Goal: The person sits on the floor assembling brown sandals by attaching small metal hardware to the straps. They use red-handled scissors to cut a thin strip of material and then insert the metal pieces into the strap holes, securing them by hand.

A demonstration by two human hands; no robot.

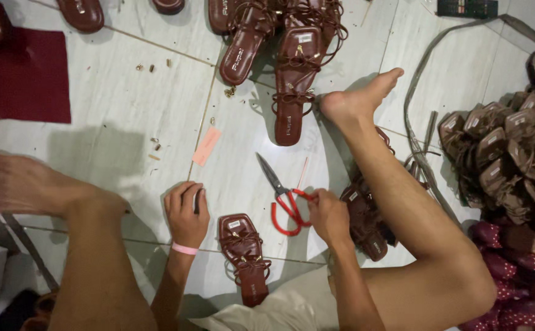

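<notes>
The right hand is closing its fingers on the red-handled scissors lying on the floor; the left hand is resting curled and empty at nine o'clock of one brown sandal, with finished-looking pairs at twelve o'clock.

My right hand is on the scissors. A sandal sits just left of that grip, my left hand beyond it, and a sandal pile lies far right.

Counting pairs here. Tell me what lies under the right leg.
Under the right leg lie dark brown strappy sandals, beside the right hand at the red scissors. The leg covers their far ends, so the count cannot be told.
</notes>
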